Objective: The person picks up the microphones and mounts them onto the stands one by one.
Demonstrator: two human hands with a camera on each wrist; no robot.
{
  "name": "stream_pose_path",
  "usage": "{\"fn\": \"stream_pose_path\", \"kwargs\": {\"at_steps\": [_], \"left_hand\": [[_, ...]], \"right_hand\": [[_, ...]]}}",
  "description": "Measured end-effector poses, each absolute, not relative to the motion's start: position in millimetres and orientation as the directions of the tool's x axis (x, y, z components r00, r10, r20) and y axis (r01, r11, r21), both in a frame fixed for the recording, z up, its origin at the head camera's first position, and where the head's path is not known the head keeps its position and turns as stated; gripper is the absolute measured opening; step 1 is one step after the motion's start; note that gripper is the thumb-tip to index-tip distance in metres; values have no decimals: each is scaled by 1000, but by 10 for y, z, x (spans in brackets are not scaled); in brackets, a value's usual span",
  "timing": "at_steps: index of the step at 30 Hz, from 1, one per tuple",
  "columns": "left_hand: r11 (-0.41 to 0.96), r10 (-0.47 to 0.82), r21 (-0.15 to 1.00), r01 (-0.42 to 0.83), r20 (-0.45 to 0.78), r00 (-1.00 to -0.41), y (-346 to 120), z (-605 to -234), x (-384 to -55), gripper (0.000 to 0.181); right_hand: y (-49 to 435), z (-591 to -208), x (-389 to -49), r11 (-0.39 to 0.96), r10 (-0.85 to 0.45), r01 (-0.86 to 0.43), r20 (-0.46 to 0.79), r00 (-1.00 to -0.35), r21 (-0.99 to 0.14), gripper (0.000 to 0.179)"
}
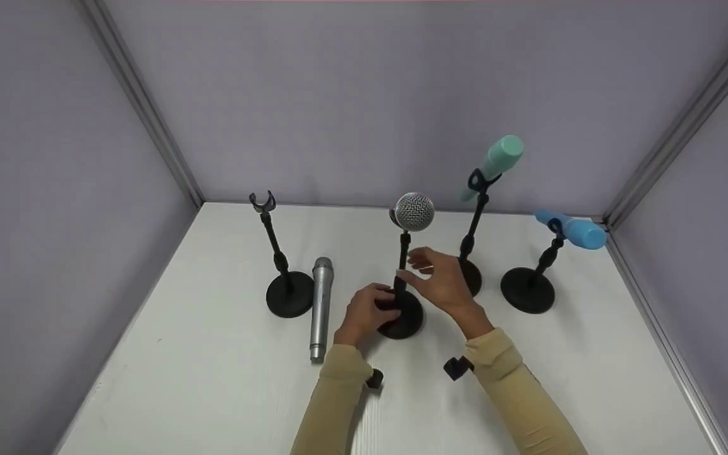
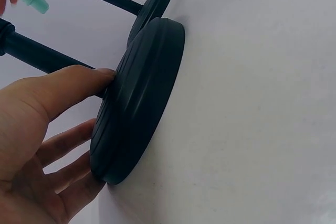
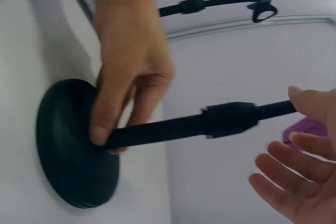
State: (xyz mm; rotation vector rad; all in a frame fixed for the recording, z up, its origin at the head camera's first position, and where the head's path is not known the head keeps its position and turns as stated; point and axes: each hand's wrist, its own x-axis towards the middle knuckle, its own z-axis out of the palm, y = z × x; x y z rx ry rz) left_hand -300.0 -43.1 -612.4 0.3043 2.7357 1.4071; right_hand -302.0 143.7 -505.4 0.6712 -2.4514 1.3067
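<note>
Stand (image 3: 181, 128), purple patch (image 3: 305, 126) only from right wrist

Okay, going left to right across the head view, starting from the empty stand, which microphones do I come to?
Empty stand, silver microphone, mesh-headed microphone, green microphone, blue microphone.

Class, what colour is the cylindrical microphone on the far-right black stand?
The cylindrical microphone is light blue, clearest in the head view.

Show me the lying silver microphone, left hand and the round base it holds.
Lying silver microphone (image 1: 320, 309): head view, middle of its body.
Left hand (image 1: 362, 313): head view, its back.
Round base (image 2: 149, 90): left wrist view, side edge.
</note>
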Motion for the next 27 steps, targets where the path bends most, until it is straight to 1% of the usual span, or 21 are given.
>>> {"fn": "stream_pose_path", "kwargs": {"at_steps": [2, 5, 9, 21, 27], "left_hand": [[564, 200, 811, 158, 51, -978, -428, -6128, -2988, 36], [561, 204, 811, 165, 58, -977, -423, -6140, -2976, 35], [556, 212, 811, 180, 71, -975, -401, -6153, -2976, 34], [543, 215, 819, 185, 78, -973, -402, -6150, -2976, 34], [522, 206, 836, 166, 66, -976, -394, -6173, -2975, 34]], "right_hand": [[1396, -5136, -3026, 479, -261, -510, 438, -860, -714, 29], [1348, -5220, -3027, 510, -255, -518, 455, -853, -686, 24], [1323, -5276, -3018, 555, -238, -525, 482, -843, -645, 22], [1305, -5320, -2988, 488, -228, -532, 488, -843, -692, 16], [1290, -5318, -2977, 500, -235, -527, 477, -847, -688, 14]]}}
